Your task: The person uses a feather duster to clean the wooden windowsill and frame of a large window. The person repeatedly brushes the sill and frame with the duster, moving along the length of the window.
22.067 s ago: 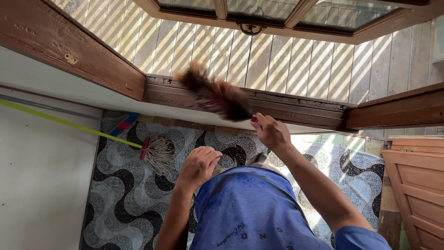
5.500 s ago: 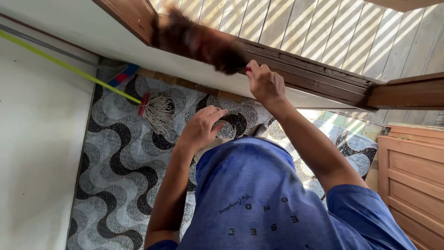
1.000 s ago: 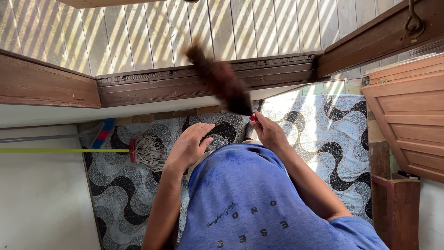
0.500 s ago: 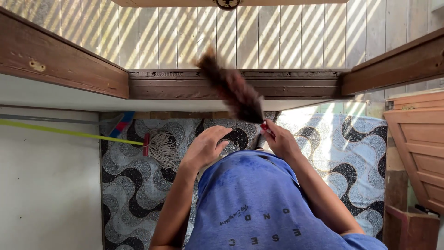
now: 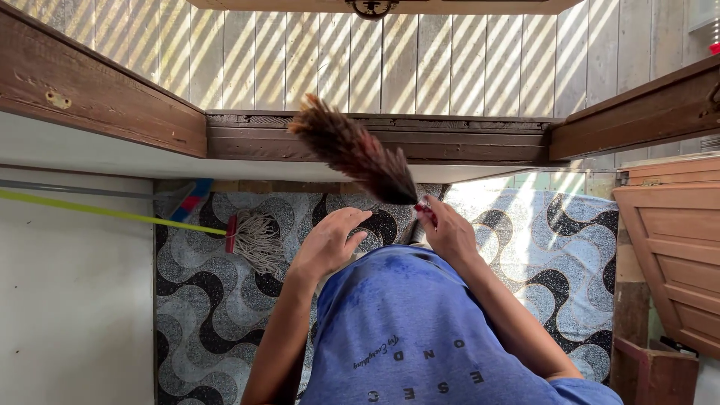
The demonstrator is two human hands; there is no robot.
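My right hand (image 5: 448,231) clenched on the red handle of a feather duster (image 5: 352,150), its dark plume angled up-left over the brown window sill (image 5: 480,142), my left hand (image 5: 328,241) empty, fingers loosely curled, mop (image 5: 255,238) on patterned floor (image 5: 562,247) beyond.

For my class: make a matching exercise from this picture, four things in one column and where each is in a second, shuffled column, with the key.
Things:
1. feather duster
2. mop
3. left hand
4. wooden cabinet

Places:
A. lying on the patterned floor
B. at the right edge
C. held in the right hand
D. empty, over the blue shirt

Pairs: 1-C, 2-A, 3-D, 4-B
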